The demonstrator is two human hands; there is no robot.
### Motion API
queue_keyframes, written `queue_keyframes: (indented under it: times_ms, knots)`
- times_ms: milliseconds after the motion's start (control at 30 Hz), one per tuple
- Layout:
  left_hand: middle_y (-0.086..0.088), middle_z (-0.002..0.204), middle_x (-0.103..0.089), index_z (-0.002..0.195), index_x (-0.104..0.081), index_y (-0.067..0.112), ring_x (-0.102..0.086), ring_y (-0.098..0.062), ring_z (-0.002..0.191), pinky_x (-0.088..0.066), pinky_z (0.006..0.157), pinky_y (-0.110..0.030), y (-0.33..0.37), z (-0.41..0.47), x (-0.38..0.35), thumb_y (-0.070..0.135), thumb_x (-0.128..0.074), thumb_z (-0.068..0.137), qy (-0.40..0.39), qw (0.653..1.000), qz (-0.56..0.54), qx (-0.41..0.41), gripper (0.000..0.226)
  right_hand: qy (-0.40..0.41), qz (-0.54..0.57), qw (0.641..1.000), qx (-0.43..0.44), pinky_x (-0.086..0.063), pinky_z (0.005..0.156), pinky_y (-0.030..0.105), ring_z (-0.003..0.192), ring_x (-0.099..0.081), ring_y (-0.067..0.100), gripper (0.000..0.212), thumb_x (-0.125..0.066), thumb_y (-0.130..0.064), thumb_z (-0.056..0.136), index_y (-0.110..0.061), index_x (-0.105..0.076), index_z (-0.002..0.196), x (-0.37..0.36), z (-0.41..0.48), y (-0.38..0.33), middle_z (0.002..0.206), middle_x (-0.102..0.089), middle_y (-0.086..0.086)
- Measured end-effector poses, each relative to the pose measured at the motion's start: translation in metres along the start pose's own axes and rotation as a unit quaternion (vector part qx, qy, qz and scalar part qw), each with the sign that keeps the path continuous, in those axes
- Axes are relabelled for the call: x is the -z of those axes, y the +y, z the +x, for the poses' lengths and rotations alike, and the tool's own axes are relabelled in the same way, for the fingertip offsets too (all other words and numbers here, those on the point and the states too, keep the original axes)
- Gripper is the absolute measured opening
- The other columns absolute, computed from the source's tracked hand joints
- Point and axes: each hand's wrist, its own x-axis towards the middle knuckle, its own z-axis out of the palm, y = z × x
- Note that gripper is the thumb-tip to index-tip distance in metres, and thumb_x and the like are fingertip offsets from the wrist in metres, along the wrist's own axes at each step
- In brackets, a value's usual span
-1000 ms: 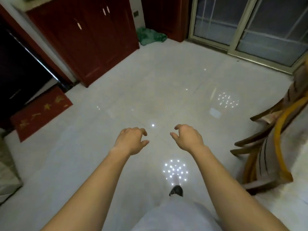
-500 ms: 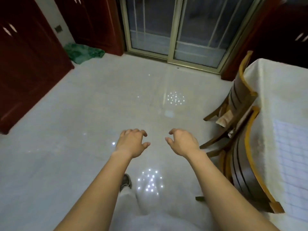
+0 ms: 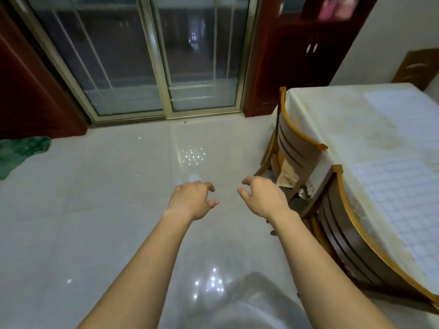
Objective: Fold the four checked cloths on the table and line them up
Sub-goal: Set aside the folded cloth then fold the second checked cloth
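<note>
A white-covered table [image 3: 337, 119] stands at the right. A pale blue checked cloth [image 3: 399, 200] lies flat on its near part, and another pale cloth [image 3: 408, 103] lies farther back near the right edge. My left hand [image 3: 190, 200] and my right hand [image 3: 263, 198] are held out over the floor, left of the table, fingers loosely curled and apart. Neither hand holds anything.
Two wooden chairs [image 3: 297, 150] [image 3: 351, 245] are pushed in along the table's left side. A glass sliding door [image 3: 147, 55] lies ahead, with dark red cabinets [image 3: 28, 91] at the left and a green cloth [image 3: 21, 153] on the glossy tiled floor [image 3: 107, 210].
The view has swung to the right: the table and chairs have come further into sight and the sliding door now lies straight ahead. Both hands keep the same empty, outstretched pose.
</note>
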Motion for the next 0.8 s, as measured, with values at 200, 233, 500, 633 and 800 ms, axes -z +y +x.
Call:
queue_keyframes:
  times_ms: [200,233,500,633,800]
  knots:
    - [0.002,0.134,-0.062,0.137,-0.055,0.031,-0.057,-0.025,0.123,-0.041,0.105,-0.038,0.012,0.113,0.027,0.055,-0.053,0.097,-0.016,0.997,0.041,-0.069,0.047,0.015,0.044,0.996,-0.070,-0.053,0.093,0.043,0.115,-0.062,0.024,0.041,-0.050,-0.047,0.098,-0.022,-0.062,0.128,0.013,0.084,0.040,0.129,-0.066,0.003]
    - [0.002,0.134,-0.061,0.137,-0.054,0.031,-0.057,-0.025,0.123,-0.041,0.105,-0.038,0.013,0.131,0.036,0.055,-0.052,0.097,-0.010,0.996,0.049,-0.076,0.046,0.013,0.055,0.996,-0.074,-0.053,0.092,0.042,0.114,-0.063,0.025,0.040,-0.051,-0.047,0.098,-0.021,-0.063,0.127,0.018,0.103,0.045,0.127,-0.067,0.003]
    - [0.004,0.135,-0.060,0.139,-0.051,0.030,-0.058,-0.022,0.120,-0.046,0.101,-0.039,-0.013,0.290,0.145,0.053,-0.049,0.100,0.021,0.998,0.058,-0.029,0.046,-0.029,0.148,0.988,-0.010,-0.050,0.087,0.029,0.106,-0.066,0.025,0.043,-0.051,-0.042,0.102,-0.018,-0.055,0.138,0.094,0.286,0.042,0.139,-0.059,0.000]
    - [0.003,0.131,-0.063,0.131,-0.058,0.031,-0.058,-0.022,0.119,-0.045,0.101,-0.039,-0.023,0.349,0.150,0.054,-0.050,0.099,-0.022,0.999,0.039,-0.024,0.041,-0.030,0.151,0.988,-0.028,-0.058,0.086,0.043,0.094,-0.071,0.028,0.043,-0.052,-0.042,0.101,-0.016,-0.056,0.135,0.104,0.350,0.050,0.139,-0.059,0.003]
    - [0.001,0.130,-0.063,0.127,-0.064,0.032,-0.057,-0.024,0.119,-0.041,0.104,-0.039,-0.037,0.444,0.154,0.055,-0.051,0.099,-0.050,0.997,0.034,-0.055,0.039,-0.070,0.106,0.990,-0.058,-0.056,0.090,0.042,0.107,-0.067,0.026,0.046,-0.052,-0.045,0.100,-0.017,-0.056,0.136,0.090,0.438,0.049,0.139,-0.059,0.003]
